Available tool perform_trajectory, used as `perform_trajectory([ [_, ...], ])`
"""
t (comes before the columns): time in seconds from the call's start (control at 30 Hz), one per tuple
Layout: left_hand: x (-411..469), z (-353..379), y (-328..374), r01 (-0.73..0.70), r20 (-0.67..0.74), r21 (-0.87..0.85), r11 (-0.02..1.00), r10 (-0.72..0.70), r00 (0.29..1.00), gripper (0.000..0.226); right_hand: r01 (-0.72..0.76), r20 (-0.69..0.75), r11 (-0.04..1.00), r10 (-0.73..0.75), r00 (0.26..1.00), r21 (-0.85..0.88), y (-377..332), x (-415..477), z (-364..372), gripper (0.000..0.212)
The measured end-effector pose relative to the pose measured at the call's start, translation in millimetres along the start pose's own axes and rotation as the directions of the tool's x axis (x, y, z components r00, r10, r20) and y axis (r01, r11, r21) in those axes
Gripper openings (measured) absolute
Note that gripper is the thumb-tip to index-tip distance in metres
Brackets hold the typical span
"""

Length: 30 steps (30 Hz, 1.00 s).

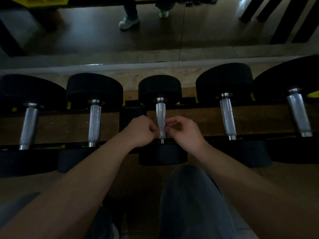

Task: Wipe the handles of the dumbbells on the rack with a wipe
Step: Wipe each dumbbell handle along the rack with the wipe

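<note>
Pinching a pale wipe (pixel 162 133) around the middle handle (pixel 160 114) of the rack (pixel 189 121), the left hand (pixel 140 131) and right hand (pixel 184 131) flank it, probably to draw the cloth along the steel; dim light blurs the wipe's edges; the near weights sit in shadow.

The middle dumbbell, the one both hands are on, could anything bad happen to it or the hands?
Maybe. The left hand and right hand pinch a small wipe around the middle dumbbell handle; a loose grip could let it slip off. Fingers sit near the heavy front weight, so a roll might pinch them.
</note>
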State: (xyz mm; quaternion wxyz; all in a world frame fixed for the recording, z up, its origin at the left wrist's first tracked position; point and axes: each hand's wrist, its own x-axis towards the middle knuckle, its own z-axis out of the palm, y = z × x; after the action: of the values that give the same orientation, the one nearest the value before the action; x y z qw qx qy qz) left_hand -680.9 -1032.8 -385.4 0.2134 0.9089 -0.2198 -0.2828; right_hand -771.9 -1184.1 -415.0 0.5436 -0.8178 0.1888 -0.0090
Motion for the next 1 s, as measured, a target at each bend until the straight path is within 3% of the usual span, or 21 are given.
perform_trajectory([
  [0.17,23.2,12.2,-5.1,-0.025,-0.233,-0.38,0.925,-0.07,0.97,0.011,-0.006,0.043,1.0,0.005,0.999,0.024,-1.1,3.7,0.5,0.022],
  [0.3,47.8,8.3,6.3,-0.046,-0.312,-0.653,0.756,-0.212,0.926,0.012,-0.022,0.032,0.999,0.02,0.999,0.039,0.1,4.0,1.1,0.022],
  [0.37,52.4,5.8,7.1,-0.017,-0.254,-0.755,0.655,-0.269,0.929,0.011,-0.025,0.026,0.998,0.024,0.999,0.051,0.9,3.9,0.5,0.021],
  [0.4,49.6,3.6,5.3,0.012,-0.206,-0.758,0.653,-0.256,0.944,0.012,-0.027,0.028,0.998,0.026,0.999,0.055,1.1,3.8,0.6,0.021],
  [0.53,13.6,4.2,-10.0,0.206,0.08,-0.522,0.828,-0.193,0.978,0.017,-0.012,0.002,0.999,0.012,1.0,0.046,2.3,5.1,4.3,0.017],
  [0.6,2.0,10.2,-11.7,0.239,0.123,-0.538,0.808,-0.206,0.971,0.012,-0.001,-0.007,0.999,0.001,1.0,0.035,2.6,5.1,5.3,0.017],
  [0.63,4.3,11.7,-9.8,0.244,0.118,-0.634,0.734,-0.221,0.968,0.009,-0.002,-0.012,0.999,0.003,1.0,0.038,3.1,5.1,5.3,0.017],
  [0.7,19.2,9.9,-0.5,0.203,0.081,-0.851,0.485,-0.261,0.962,0.008,-0.01,-0.012,0.999,0.01,1.0,0.047,4.2,5.5,5.1,0.017],
  [0.73,32.3,8.1,3.2,0.15,0.029,-0.899,0.412,-0.286,0.958,0.011,-0.014,-0.009,0.999,0.014,1.0,0.046,4.8,6.2,4.8,0.016],
  [0.77,44.2,6.3,6.2,0.114,-0.022,-0.907,0.405,-0.316,0.949,0.012,-0.019,-0.006,0.999,0.019,1.0,0.042,5.8,7.1,5.2,0.016],
  [0.83,56.9,6.9,7.4,0.084,-0.099,-0.875,0.477,-0.347,0.933,0.015,-0.034,-0.01,0.999,0.035,0.999,0.035,7.9,9.4,5.9,0.017],
  [0.9,53.2,9.4,-0.7,0.117,-0.082,-0.782,0.612,-0.286,0.955,0.02,-0.048,-0.021,0.998,0.049,0.999,0.037,9.4,10.5,6.6,0.017],
  [0.93,45.3,10.4,-6.0,0.148,-0.029,-0.662,0.735,-0.222,0.975,0.021,-0.05,-0.025,0.998,0.051,0.998,0.04,10.3,10.7,6.9,0.016],
  [1.0,28.5,14.0,-12.3,0.165,0.155,-0.267,0.949,-0.127,0.98,0.022,-0.046,-0.025,0.998,0.047,0.999,0.042,10.1,10.5,7.1,0.016],
])
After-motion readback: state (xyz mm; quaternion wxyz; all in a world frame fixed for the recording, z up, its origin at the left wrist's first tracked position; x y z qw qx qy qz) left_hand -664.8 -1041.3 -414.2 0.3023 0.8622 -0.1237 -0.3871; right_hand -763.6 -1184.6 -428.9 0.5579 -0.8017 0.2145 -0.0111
